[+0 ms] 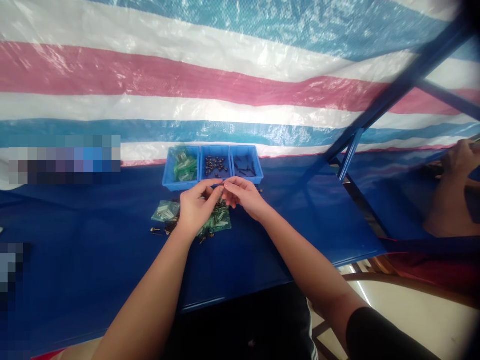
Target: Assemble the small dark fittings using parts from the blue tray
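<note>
My left hand (198, 205) and my right hand (243, 195) meet fingertip to fingertip just in front of the blue bins. Both are pinched closed; whatever sits between the fingertips is too small to make out. Beneath them on the table lie small clear bags of metal pieces (221, 220), partly hidden by my left hand. Another such bag (165, 211) rests to the left, with loose screws (156, 230) near it. Behind, the left blue bin (170, 185) holds greenish bags, the middle one dark screws (215, 164), and the right one thin dark screws (243, 167).
A blue table (112, 240) spreads under everything, backed by a striped plastic sheet (225, 90). To the right a blue metal frame (375, 110) rises from the table. Beyond it another person's arm (453, 195) shows at the far right. A stool (412, 295) stands below.
</note>
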### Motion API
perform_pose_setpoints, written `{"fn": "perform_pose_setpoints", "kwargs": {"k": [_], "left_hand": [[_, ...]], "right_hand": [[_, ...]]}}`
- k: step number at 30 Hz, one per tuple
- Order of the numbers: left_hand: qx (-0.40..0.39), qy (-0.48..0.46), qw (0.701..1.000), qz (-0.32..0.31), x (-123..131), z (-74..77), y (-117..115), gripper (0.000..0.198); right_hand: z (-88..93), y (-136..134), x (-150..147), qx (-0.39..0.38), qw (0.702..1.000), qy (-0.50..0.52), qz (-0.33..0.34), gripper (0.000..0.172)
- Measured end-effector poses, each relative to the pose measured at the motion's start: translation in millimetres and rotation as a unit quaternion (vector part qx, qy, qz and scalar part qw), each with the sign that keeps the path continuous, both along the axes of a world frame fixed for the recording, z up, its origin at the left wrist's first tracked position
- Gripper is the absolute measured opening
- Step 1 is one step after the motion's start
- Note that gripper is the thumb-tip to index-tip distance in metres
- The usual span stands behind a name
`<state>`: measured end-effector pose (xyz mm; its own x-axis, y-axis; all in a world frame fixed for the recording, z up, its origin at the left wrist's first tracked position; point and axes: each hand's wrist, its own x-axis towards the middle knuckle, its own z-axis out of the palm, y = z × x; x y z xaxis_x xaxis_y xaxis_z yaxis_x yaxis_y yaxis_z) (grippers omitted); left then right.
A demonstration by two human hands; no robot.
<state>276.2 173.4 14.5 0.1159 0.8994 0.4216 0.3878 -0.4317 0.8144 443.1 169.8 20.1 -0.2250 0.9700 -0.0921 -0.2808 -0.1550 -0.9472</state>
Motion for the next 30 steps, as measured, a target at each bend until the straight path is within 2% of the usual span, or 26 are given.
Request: {"fn": "perform_pose_setpoints", "kwargs": {"k": [5, 10, 15, 21, 25, 30], "left_hand": [[0.021, 0.027, 0.999, 0.016, -0.6, -0.7, 1.6, 0.027], [0.025, 0.029, 0.999, 0.025, -2.0, -1.1, 2.7, 0.025], [0.024, 0.020, 1.000, -0.001, -3.4, -5.4, 4.7, 0.025], [0.033, 0.049, 0.998, 0.019, -3.9, -7.5, 5.3, 0.022], [0.028, 0.054, 0.998, 0.020, -5.3, -5.5, 5.2, 0.027], [0.041, 0.058, 0.997, 0.026, -6.2, -5.1, 5.8, 0.023]], "right_hand": [[-4.2, 3.6, 3.6, 0.029, 0.999, -0.030, -0.025, 0.036], [-4.7, 3.6, 3.8, 0.040, 0.998, -0.043, -0.014, 0.036], [-4.9, 3.8, 4.1, 0.041, 0.997, -0.053, -0.025, 0.037], [-6.8, 3.9, 6.7, 0.053, 0.996, -0.075, 0.001, 0.033], [-8.3, 4.8, 8.0, 0.065, 0.995, -0.078, -0.005, 0.031], [-11.2, 5.8, 8.5, 0.080, 0.994, -0.080, -0.010, 0.032]]}}
